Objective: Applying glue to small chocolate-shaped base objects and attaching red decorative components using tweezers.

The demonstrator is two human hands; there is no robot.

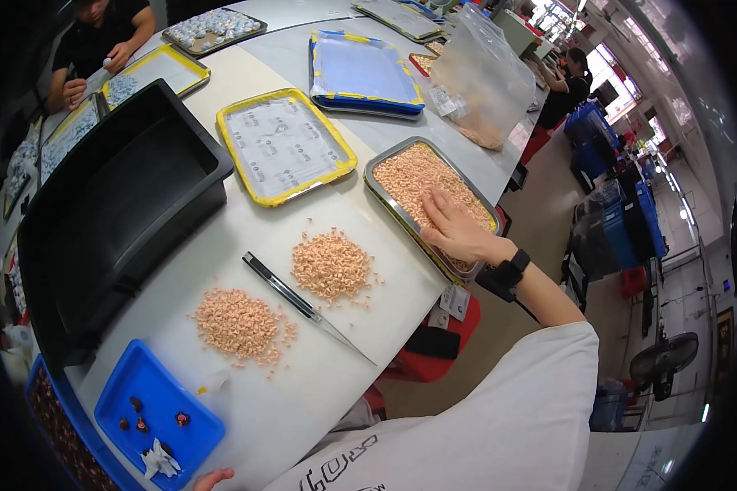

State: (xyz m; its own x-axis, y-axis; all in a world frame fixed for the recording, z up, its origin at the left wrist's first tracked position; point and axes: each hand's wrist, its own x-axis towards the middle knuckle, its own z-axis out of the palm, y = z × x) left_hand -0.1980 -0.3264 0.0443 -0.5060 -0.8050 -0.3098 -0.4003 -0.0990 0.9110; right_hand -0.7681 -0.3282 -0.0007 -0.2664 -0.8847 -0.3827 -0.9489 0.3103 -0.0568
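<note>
Pale and glossy, the surface runs back toward a stack of blue trays and a clear plastic bag. Beyond its right edge, blue bins stand on the workshop floor, with a black fan nearer. At upper left, a co-worker sits at more trays.

On the near part, two loose heaps of beige pieces flank a slim, dark-handled tool; a deep black bin and a small blue tray lie to their left. More beige pieces fill a metal-rimmed tray at the right edge, where the right hand lies on them, fingers extended, clamped on nothing visible. Only fingertips of the left hand show at the lower edge; I cannot tell its grip.
</note>
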